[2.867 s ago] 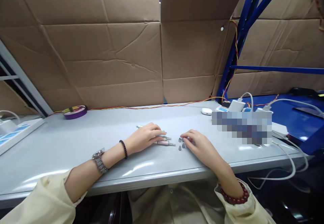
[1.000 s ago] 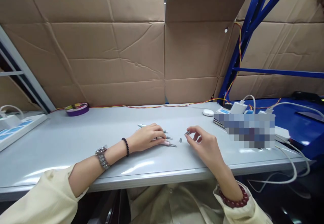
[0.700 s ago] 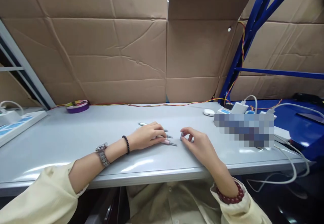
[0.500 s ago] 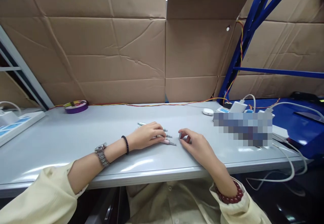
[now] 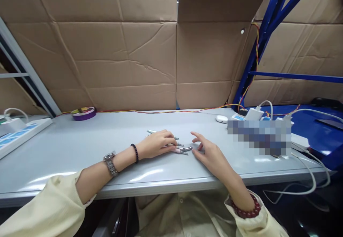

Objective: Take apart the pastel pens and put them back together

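My left hand [image 5: 158,144] rests on the table over several slim pens, with thumb and fingers closed around them. The green pen [image 5: 152,131] pokes out beyond the fingers on both sides. Beside the thumb shows the pink pen [image 5: 176,151] with its metal tip pointing right. Near that tip lies a small, curved, shiny metal piece [image 5: 186,148], whose exact kind I cannot make out. Just right of it is my right hand [image 5: 211,154], open, fingers spread and holding nothing. The middles of the pens are hidden under my left hand.
A purple-edged tape roll [image 5: 84,113] sits at the back left. Power strips [image 5: 26,131] with plugs stand at both sides. A white rounded case [image 5: 222,119] lies at the back right, near a blurred-out patch. Cardboard [image 5: 150,65] lines the back.
My right hand has let go of the small metal piece, which now lies by the pink pen's tip, and its fingers have spread. My left hand stays over the pens.
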{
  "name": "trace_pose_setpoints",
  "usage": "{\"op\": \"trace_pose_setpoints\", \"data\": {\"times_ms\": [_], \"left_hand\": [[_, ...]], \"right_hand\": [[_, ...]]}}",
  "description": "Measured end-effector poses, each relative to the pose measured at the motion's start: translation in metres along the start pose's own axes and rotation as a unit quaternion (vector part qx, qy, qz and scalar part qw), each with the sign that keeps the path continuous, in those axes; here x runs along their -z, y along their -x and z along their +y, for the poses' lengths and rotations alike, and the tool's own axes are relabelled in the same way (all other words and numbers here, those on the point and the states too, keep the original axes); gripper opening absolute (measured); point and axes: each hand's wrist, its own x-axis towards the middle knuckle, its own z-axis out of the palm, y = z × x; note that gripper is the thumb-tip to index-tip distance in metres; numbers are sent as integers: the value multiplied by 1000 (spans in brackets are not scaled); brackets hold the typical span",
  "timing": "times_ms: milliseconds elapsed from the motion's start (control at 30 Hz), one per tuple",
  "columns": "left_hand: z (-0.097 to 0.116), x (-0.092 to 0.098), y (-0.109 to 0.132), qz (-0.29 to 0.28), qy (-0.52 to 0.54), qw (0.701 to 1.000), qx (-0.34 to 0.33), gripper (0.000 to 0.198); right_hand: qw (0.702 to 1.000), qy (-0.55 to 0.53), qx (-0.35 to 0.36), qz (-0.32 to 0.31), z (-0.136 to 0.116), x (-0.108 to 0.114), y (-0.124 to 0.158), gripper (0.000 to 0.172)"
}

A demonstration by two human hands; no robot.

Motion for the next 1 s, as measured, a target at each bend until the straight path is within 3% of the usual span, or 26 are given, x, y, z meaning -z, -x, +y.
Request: {"op": "trace_pose_setpoints", "data": {"times_ms": [333,500,733,867,1000], "left_hand": [[3,0,-1,12,-8,1000,-2,23],[7,-2,0,37,-14,999,-13,26],[7,-2,0,34,-15,999,-21,24],[9,-1,0,16,-23,999,-31,25],[10,0,0,23,-17,999,-25,26]], "right_hand": [[989,87,119,-33,-4,0,2,38],[976,139,166,-33,-6,0,2,39],[977,118,169,-49,-7,-1,0,32],[987,67,141,-44,-9,0,-1,19],[992,54,109,-21,-8,1,1,18]]}}
